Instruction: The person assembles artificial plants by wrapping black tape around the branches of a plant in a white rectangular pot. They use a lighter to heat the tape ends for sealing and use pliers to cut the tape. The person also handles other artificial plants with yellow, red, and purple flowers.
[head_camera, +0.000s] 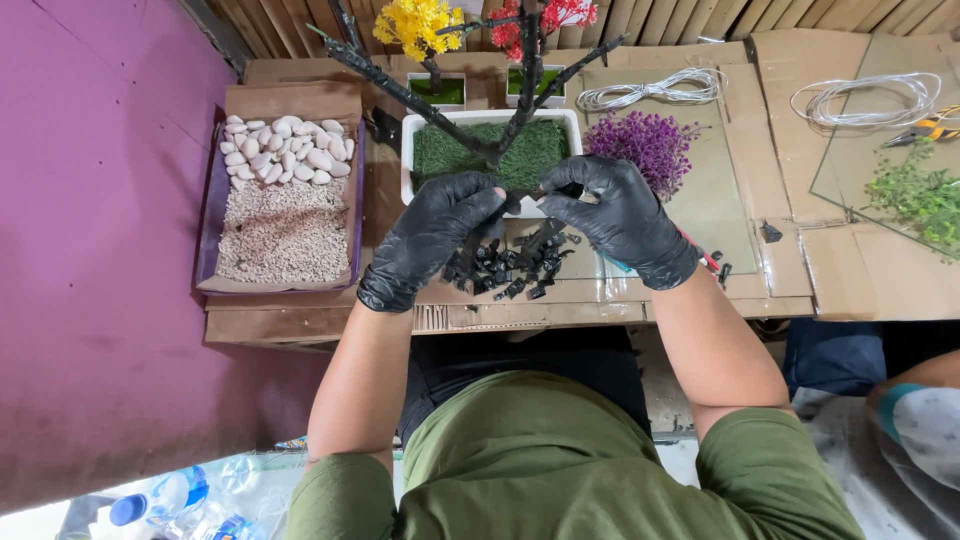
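Both my hands wear black gloves. My left hand (432, 236) and my right hand (616, 214) meet over the front rim of a white rectangular pot (408, 135), pinching a small black piece (520, 200) between their fingertips. The pot holds green moss and a dark bare tree trunk (520, 100) with spreading branches. Below my hands lies a heap of small black pieces (510, 268) on the cardboard-covered table (590, 295).
A box (285, 195) at left holds white pebbles and fine gravel. Purple foliage (643, 143), wire coils (650, 90), green sprigs (915, 195), pliers (930, 130) and two small pots with yellow and red flowers sit behind. Another person's arm (920, 405) is at right.
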